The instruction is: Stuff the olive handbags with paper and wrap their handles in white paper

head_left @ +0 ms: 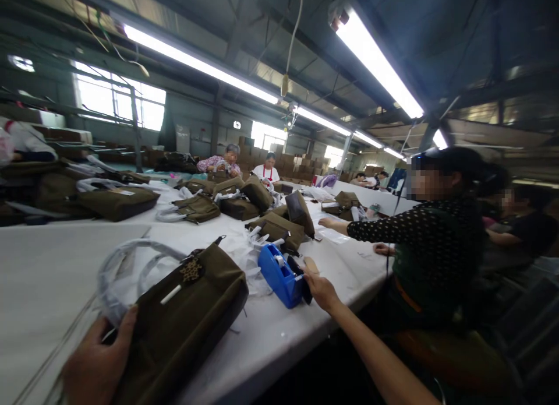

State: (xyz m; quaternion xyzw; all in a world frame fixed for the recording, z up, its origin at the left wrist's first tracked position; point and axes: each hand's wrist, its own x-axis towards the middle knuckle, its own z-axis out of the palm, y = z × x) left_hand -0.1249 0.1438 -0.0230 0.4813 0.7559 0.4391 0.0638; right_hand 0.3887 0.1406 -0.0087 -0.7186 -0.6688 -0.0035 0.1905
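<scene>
Factory hall with fluorescent tube lights (pixel 375 58) overhead; a long white table (pixel 52 277) runs from lower left toward the far wall. Left hand (pixel 98 364), at the lower left edge, lies palm-down with fingers curled over the near end of an olive-brown fabric handbag (pixel 187 317), gripping it; the bag rests on the table, tilted, its handles (pixel 126 265) wrapped in clear plastic and a small gold ornament (pixel 192 271) near its top. Similar bags (pixel 117 201) are spread along the table. Right arm extends forward, the right hand (pixel 321 288) touching a blue plastic tape dispenser (pixel 282 274) just beside the handbag; whether its fingers pinch tape cannot be told. Further right, a seated co-worker in a dotted sleeve (pixel 379 227) reaches across the table. No writing is legible.
</scene>
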